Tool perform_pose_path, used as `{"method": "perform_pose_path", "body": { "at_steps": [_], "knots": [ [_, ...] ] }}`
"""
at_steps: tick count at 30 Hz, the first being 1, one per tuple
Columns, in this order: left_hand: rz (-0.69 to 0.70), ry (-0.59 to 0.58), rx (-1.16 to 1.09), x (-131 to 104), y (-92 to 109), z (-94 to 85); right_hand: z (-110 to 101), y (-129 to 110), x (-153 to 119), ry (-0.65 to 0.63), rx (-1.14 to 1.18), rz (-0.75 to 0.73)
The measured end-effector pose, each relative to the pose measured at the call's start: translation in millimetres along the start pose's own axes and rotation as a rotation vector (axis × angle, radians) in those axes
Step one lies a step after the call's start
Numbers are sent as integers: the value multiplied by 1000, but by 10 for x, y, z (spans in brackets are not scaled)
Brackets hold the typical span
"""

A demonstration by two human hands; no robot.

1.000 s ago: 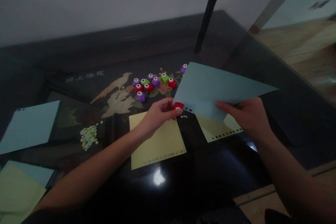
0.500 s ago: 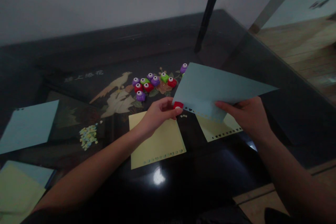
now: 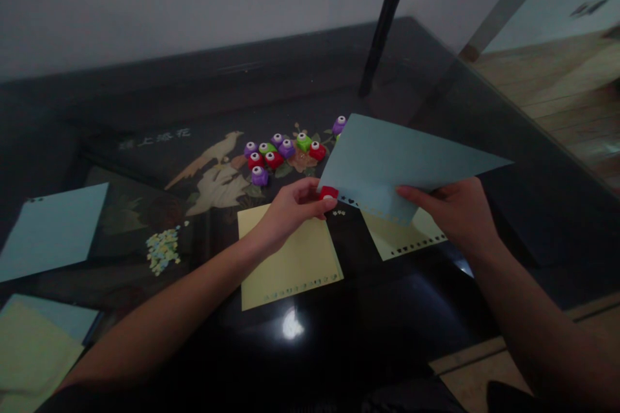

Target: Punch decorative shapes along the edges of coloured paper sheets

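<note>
Between the thumb and fingers of my left hand [image 3: 294,211] is a small red craft punch [image 3: 329,193], set at the left corner of a blue sheet of paper [image 3: 387,155]. My right hand [image 3: 453,210] pinches that sheet by its lower edge and holds it tilted above the table. Dark punched shapes run along the sheet's edge beside the punch. A few tiny paper cut-outs [image 3: 339,213] lie just below the punch. Under my left hand rests a yellow sheet [image 3: 290,264] with a row of punched holes. Another yellow sheet [image 3: 407,242], also punched, is partly hidden beneath the blue one.
Several purple, green and red punches [image 3: 274,158] cluster farther back on the glossy dark table [image 3: 300,368]. A pile of cut-outs [image 3: 163,250] lies to the left, near a blue sheet [image 3: 58,229]. Stacked papers [image 3: 33,348] occupy the front left corner. A black post [image 3: 387,22] stands behind.
</note>
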State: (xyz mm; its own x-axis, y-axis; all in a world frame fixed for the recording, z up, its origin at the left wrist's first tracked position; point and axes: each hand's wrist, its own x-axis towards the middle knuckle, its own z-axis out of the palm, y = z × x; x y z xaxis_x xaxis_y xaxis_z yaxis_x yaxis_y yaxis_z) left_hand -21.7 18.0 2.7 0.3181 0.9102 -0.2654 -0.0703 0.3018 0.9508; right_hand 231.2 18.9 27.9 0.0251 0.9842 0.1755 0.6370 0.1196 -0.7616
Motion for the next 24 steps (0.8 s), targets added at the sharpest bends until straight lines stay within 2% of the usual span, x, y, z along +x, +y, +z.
{"method": "perform_pose_path", "body": {
  "at_steps": [18,24],
  "knots": [
    [18,-4,-50,4,-23,-2,11,25,8,-6,1,-42],
    [26,-6,-57,9,-37,-7,7,27,4,2,-29,-5]
  ]
}}
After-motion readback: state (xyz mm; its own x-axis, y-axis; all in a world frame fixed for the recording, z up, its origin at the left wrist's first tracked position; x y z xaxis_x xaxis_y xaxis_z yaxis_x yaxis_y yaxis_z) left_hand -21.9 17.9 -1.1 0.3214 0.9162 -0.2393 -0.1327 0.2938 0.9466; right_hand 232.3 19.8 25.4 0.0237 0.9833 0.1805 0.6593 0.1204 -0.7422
